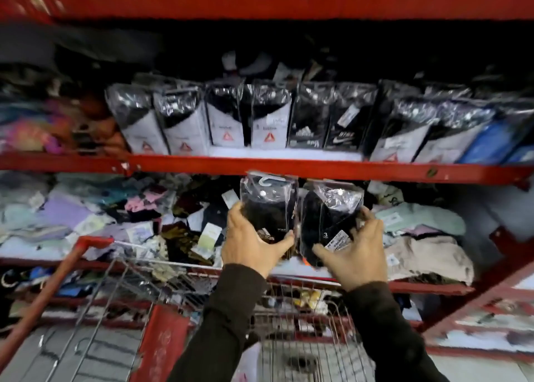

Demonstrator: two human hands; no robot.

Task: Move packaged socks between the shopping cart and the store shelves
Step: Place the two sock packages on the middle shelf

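Observation:
My left hand [250,241] grips a clear-wrapped pack of black socks [268,205] with a white hook at its top. My right hand [357,251] grips a second pack of black socks [329,217] with a white price label. Both packs are held upright, side by side, just below the red edge of the upper shelf [289,169]. On that shelf stands a row of sock packs [251,121], upright and close together. The wire shopping cart [138,295] with a red handle is below my arms.
The lower shelf [427,287] holds a loose heap of mixed socks and folded clothes [130,217]. A red upright post [476,292] slants at the right. A red child-seat flap [164,344] hangs inside the cart. A grey floor shows under it.

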